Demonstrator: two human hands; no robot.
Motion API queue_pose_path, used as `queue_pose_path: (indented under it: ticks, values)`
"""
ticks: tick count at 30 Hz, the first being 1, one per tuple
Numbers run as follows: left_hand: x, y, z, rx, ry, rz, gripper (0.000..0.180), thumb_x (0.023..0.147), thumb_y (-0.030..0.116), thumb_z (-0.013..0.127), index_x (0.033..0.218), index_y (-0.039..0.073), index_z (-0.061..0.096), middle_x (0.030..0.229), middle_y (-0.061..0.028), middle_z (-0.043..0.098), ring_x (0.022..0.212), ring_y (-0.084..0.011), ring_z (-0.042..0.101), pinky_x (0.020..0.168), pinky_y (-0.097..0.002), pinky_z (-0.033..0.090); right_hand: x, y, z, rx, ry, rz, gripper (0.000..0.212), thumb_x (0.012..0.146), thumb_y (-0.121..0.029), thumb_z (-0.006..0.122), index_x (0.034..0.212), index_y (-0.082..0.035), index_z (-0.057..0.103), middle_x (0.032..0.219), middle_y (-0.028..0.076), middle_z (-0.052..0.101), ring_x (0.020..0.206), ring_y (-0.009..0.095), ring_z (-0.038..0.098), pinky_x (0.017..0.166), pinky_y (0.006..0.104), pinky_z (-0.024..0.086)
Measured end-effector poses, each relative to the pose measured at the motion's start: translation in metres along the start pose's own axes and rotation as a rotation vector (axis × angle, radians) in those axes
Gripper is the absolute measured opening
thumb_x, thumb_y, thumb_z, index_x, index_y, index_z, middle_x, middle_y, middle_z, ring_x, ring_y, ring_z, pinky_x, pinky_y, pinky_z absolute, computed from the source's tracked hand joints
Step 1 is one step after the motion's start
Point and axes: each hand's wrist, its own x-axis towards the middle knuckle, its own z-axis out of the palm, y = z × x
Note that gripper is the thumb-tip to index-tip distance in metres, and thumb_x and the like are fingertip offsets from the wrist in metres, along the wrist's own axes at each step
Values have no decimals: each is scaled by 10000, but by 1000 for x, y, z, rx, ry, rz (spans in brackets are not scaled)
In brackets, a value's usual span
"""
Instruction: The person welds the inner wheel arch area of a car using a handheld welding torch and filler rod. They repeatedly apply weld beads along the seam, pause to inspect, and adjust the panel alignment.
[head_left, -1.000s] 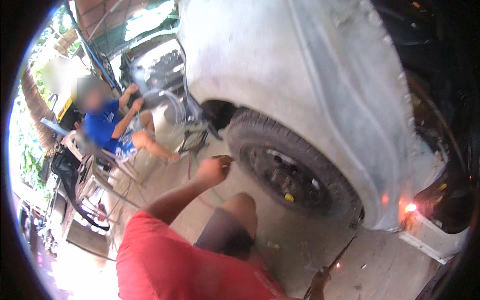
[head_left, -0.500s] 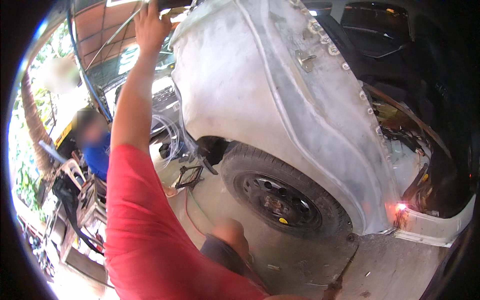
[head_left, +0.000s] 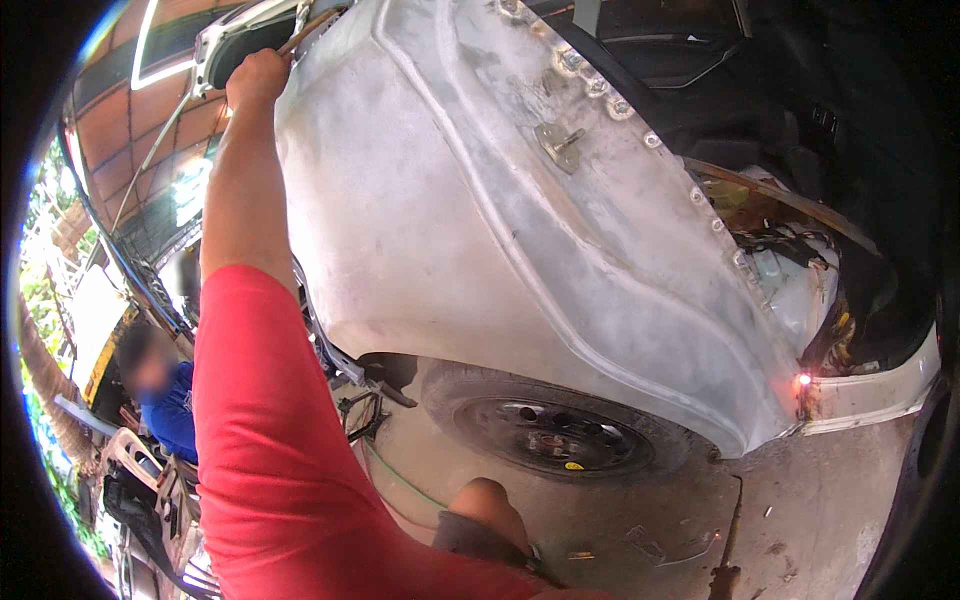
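Observation:
My left arm, in a red sleeve, reaches up along the left side of a bare-metal car fender (head_left: 400, 190). At its end my left hand (head_left: 258, 78) is closed near the fender's upper edge, beside a dark mirror-like part in a pale frame (head_left: 245, 45). A thin brown stick (head_left: 308, 34) runs from the fist toward the upper right; its far end is cut off. My right hand is out of view. Low at the fender's rear corner, a small red-pink glow (head_left: 805, 380) shines against the pale sill (head_left: 870, 395).
Under the fender sits a black-rimmed wheel (head_left: 550, 435). Weld-like spots dot the fender's inner edge, next to the dark car interior (head_left: 690, 75). A green hose (head_left: 405, 485) lies on the concrete near my knee (head_left: 490, 510). At left, a person in blue (head_left: 170, 410) is beside a plastic chair (head_left: 130, 455).
My view has shifted, so the fender appears further left and larger. My left hand sits lower in the picture, its fingers now curled. The glow has become smaller and redder.

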Motion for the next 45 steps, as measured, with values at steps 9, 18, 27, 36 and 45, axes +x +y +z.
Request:
queue_pose_path:
  ticks: [9,18,27,36,45]
  values:
    - [-139,-46,40,-618,334,99,479,1077,448,509,1055,-9,653,852,-187,665,783,-331,633,732,-473,484,2,-13,28,52,274,-183,472,1043,-251,554,1457,-32,501,1399,186,587,1196,320,596,1006,448,480]
    - [-448,69,-116,-2433,-561,214,529,1053,618,519,856,126,505,720,0,407,466,-86,326,460,-247,316,16,-58,18,213,1202,-326,386,991,-265,616,1310,-51,635,1214,235,692,1011,418,680,871,508,534]
    - [-648,266,-134,-1311,-518,880,368,1004,376,708,933,31,602,779,-191,607,688,-424,625,604,-483,507,-302,-231,-98,1042,-115,-1466,415,1058,-311,633,1304,20,593,1078,116,697,901,210,680,824,383,569]
    - [-634,251,-141,-948,-286,1437,548,966,457,707,1323,50,622,1151,-214,662,1118,-418,633,965,-540,490,-205,-267,-71,1222,454,-1103,280,1063,-140,537,1325,-42,522,902,94,654,729,263,679,694,381,570]
    - [-411,137,-72,-403,362,1169,474,1083,335,555,1369,-35,630,1376,-214,655,1284,-405,611,1087,-487,459,-117,-298,-102,678,1018,-1244,403,1051,-213,557,1419,-50,557,1191,264,688,1030,496,679,834,515,554]
